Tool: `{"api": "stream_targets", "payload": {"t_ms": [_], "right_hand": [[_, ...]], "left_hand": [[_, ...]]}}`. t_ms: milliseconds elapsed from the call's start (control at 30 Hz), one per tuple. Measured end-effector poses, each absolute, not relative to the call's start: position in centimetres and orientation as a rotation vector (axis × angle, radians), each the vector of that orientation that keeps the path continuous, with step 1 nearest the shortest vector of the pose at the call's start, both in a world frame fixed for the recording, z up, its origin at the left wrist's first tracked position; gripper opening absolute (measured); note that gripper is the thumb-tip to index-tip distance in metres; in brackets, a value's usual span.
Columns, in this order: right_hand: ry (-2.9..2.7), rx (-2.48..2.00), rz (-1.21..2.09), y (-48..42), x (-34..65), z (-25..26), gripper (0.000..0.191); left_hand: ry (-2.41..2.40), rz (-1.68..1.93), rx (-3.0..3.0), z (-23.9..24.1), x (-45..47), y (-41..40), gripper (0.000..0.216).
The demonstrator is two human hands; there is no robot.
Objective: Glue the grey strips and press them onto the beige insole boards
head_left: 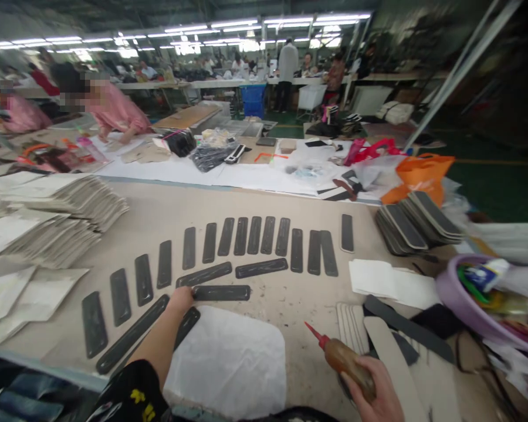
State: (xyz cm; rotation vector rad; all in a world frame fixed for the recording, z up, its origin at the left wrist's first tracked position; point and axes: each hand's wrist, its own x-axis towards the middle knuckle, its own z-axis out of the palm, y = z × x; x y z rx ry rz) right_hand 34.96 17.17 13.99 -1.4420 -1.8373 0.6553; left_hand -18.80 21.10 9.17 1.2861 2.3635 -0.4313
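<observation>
My left hand (182,300) is closed at the left end of a dark, rounded-corner strip (222,292) with a glossy line around its edge; its fingertips are partly hidden. In my right hand (376,387) is a brown squeeze glue bottle (349,363), tilted so that its red nozzle points up and left, apart from any strip. Several similar dark strips (255,234) lie in an arc on the table. Longer strips (134,334) lie beside and partly under my left forearm. Below the held strip is a white sheet (235,357) with rounded corners.
Stacks of pale pieces (66,205) stand at the left. Piled dark pieces (405,225), a purple basin (462,293), white paper (391,281) and loose dark and beige cut pieces (405,328) are at the right. Beyond, people in pink (114,108) work at a cluttered table.
</observation>
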Motion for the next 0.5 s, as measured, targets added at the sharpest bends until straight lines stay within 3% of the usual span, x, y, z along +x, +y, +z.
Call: {"api": "stream_targets", "payload": {"t_ms": [200, 333, 500], "right_hand": [[-1.664, -1.478, 0.709, 16.5, 35.1, 15.1, 0.027], [-1.474, -1.482, 0.776, 15.7, 36.2, 16.0, 0.029], [-1.148, -1.521, 0.871, 13.9, 38.7, 17.3, 0.033]], "left_hand": [[2.418, -0.648, 1.316, 10.0, -18.7, 21.0, 0.030], [2.568, -0.379, 1.404, 9.6, -14.9, 22.5, 0.031], [2.096, 0.059, 1.706, 10.7, 0.0, 26.5, 0.028]]}}
